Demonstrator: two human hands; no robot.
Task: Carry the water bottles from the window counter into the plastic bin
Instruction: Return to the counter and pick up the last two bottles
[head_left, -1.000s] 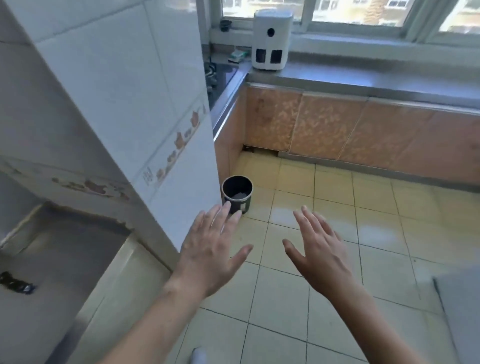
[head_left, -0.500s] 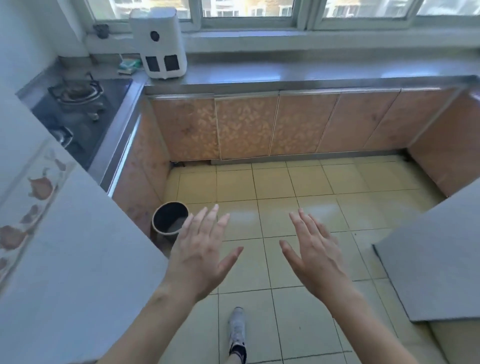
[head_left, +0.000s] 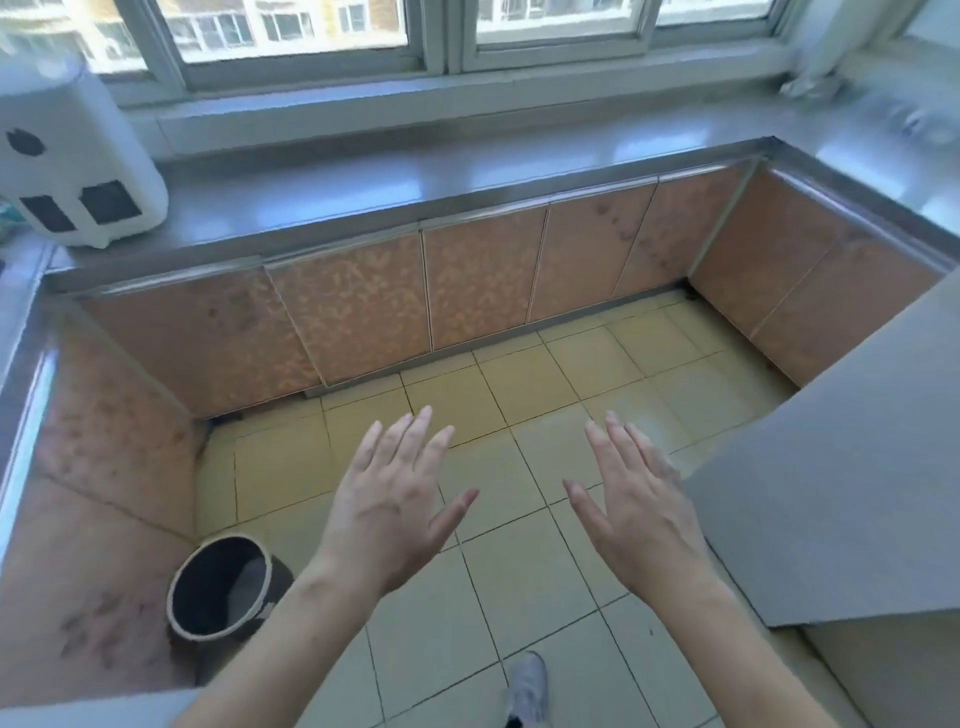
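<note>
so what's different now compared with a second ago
The view has swung right and closer to the window counter: the tiled wall is out of frame, and the white appliance and dark bucket sit further left. Left hand and right hand stay open and empty; nothing taken or released. No bottles clearly visible.

Left hand (head_left: 395, 506), right hand (head_left: 641, 512), fingers straight, held forward, apart

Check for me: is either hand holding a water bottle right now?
No. The left hand and right hand are both spread open over the tiled floor, holding nothing.
</note>
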